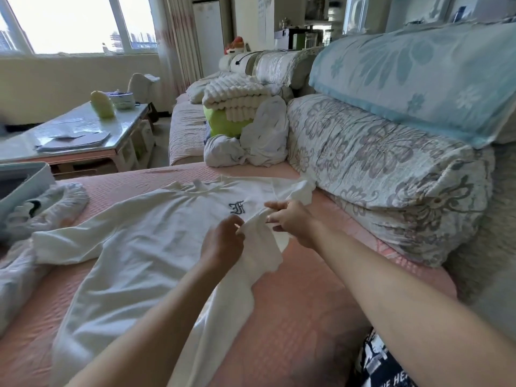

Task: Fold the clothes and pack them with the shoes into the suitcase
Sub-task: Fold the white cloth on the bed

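A white T-shirt (145,247) with a dark embroidered letter on the chest lies spread front-up on the pink sofa seat (307,297). Its right sleeve (262,244) is lifted off the seat. My left hand (223,241) pinches the sleeve's near edge. My right hand (293,219) pinches the same sleeve a little farther up, beside the letter. At the left edge stands an open grey suitcase (28,177), partly out of view. A pale shoe in a white cover (47,208) lies next to it.
More white cloth (16,275) lies at the left edge. Crumpled white garments (251,146) and a folded fluffy blanket (237,96) sit farther along the sofa. Floral cushions (391,174) line the backrest on the right. A glass coffee table (78,129) stands to the left.
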`<state>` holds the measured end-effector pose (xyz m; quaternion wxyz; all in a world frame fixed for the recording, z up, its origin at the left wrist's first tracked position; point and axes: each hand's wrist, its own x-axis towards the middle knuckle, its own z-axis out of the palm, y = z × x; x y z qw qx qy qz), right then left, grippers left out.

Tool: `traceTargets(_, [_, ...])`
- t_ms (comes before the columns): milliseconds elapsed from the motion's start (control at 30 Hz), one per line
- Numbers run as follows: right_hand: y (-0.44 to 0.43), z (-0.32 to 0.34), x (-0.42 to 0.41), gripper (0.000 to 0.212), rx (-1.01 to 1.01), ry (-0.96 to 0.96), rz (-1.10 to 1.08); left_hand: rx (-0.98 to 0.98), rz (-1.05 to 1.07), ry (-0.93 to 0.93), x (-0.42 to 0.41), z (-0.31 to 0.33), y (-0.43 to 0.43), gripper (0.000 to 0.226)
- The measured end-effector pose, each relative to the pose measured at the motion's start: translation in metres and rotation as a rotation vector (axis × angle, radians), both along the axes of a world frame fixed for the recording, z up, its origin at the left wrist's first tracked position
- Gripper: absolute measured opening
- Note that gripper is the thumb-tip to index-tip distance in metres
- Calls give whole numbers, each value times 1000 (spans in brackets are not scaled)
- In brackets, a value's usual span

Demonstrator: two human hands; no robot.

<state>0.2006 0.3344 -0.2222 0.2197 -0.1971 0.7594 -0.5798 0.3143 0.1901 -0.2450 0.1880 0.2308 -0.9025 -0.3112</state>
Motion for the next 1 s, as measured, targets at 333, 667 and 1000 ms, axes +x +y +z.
traceTargets(333, [-49, -22, 2, 101, 923, 655, 469, -412, -260, -462, 15, -16, -29, 80])
traceTargets(667, [-80, -17, 17, 47, 981, 876, 557, -165, -242, -378, 29, -5, -71, 43])
traceTargets(1000, [-70, -32, -16, 78, 981, 709, 501, -594, -238, -164, 11, -11, -91, 47])
